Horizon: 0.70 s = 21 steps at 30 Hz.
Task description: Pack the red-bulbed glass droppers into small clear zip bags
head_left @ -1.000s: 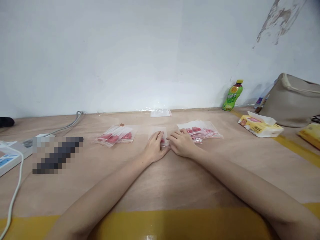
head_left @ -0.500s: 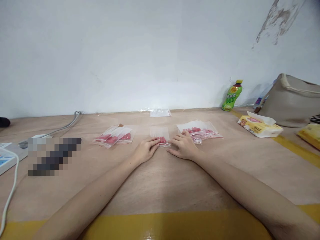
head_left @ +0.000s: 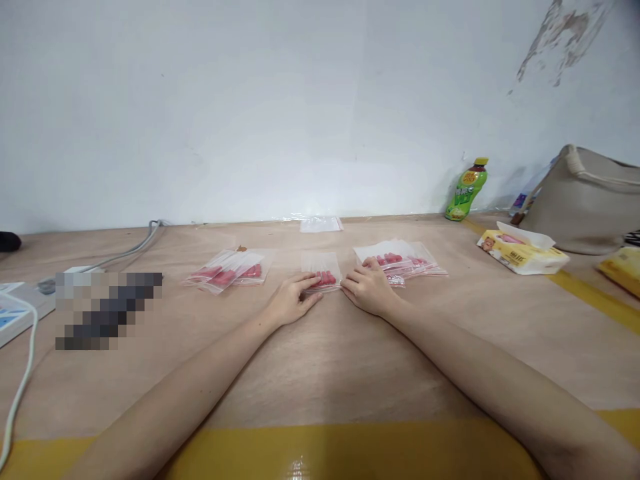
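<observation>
A small clear zip bag [head_left: 321, 262] with several red pieces [head_left: 326, 277] inside lies flat on the table between my hands. My left hand [head_left: 292, 300] rests at its left side, fingers stretched onto the bag and thumb apart. At the bag's lower right corner, my right hand [head_left: 371, 289] has its thumb and fingertips drawn together on the edge. Behind that hand, a pile of similar filled bags [head_left: 417, 257] spreads to the right. More filled bags [head_left: 227, 269] overlap on the left. The exact kind of the red pieces cannot be made out.
Flat clear bags [head_left: 321, 225] lie by the wall. To the right stand a green bottle [head_left: 467, 190], a tissue pack [head_left: 523, 252] and a beige bag [head_left: 585, 200]. A white cable [head_left: 31, 360], a power strip [head_left: 23, 303] and a blurred-out dark object [head_left: 113, 313] are at left.
My right thumb, stretched out before, has drawn in to the fingers at the bag's corner. My left hand has hardly moved, and the bag lies nearly where it was.
</observation>
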Each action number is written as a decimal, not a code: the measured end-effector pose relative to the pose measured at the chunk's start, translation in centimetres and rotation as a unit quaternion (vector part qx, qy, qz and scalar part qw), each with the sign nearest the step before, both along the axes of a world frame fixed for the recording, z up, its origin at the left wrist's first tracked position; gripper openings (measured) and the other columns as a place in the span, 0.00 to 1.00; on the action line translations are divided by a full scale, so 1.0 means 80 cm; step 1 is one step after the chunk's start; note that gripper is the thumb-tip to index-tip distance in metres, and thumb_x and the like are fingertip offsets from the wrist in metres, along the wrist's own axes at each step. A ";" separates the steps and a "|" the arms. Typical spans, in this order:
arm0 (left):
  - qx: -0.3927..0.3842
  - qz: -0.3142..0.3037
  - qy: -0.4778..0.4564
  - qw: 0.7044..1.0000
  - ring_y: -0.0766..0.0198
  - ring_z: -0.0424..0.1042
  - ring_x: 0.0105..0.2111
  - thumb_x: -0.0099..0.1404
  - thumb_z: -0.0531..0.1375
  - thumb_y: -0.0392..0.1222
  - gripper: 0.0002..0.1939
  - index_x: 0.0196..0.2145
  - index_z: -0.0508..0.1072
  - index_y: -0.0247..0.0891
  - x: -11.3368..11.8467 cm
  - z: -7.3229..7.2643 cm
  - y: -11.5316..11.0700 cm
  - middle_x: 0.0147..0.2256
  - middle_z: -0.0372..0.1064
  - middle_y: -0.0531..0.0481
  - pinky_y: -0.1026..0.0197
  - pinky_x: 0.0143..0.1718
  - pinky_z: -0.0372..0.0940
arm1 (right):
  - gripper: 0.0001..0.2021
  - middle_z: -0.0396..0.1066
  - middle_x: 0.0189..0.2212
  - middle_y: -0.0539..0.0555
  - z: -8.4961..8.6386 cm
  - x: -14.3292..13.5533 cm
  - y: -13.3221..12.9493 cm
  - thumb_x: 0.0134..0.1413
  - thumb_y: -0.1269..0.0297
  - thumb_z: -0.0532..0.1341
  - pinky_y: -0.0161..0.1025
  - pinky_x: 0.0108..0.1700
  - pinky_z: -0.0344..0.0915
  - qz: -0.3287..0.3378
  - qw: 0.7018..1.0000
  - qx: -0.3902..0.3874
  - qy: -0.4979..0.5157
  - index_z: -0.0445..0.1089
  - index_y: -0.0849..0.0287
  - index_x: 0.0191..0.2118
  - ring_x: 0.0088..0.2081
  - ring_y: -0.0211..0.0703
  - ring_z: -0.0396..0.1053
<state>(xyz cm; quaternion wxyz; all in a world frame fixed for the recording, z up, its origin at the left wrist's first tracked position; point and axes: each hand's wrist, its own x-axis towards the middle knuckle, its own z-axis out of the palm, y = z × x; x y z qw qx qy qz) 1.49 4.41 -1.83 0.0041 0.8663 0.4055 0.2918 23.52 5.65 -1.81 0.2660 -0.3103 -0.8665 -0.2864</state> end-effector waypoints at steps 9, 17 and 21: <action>0.102 -0.054 0.057 0.992 0.57 0.67 0.45 0.63 0.54 0.40 0.13 0.44 0.70 0.36 0.013 0.002 0.007 0.44 0.68 0.43 0.54 0.48 0.62 | 0.11 0.67 0.22 0.51 0.002 0.000 0.000 0.52 0.74 0.52 0.45 0.42 0.46 0.019 1.000 -0.003 -0.018 0.67 0.60 0.23 0.28 0.39 0.59; 0.183 -0.105 0.117 0.970 0.60 0.69 0.36 0.64 0.47 0.33 0.13 0.29 0.70 0.34 0.052 0.003 0.027 0.31 0.70 0.43 0.55 0.40 0.64 | 0.12 0.67 0.23 0.53 -0.001 -0.001 0.000 0.54 0.72 0.51 0.43 0.42 0.46 0.020 1.000 -0.005 0.008 0.68 0.61 0.25 0.29 0.39 0.59; 0.207 -0.112 0.141 0.962 0.62 0.69 0.32 0.65 0.46 0.33 0.15 0.25 0.68 0.35 0.053 0.003 0.031 0.28 0.69 0.44 0.56 0.37 0.64 | 0.12 0.67 0.23 0.52 0.000 -0.001 -0.001 0.54 0.72 0.51 0.43 0.41 0.46 0.022 1.000 -0.005 0.007 0.68 0.60 0.24 0.29 0.39 0.59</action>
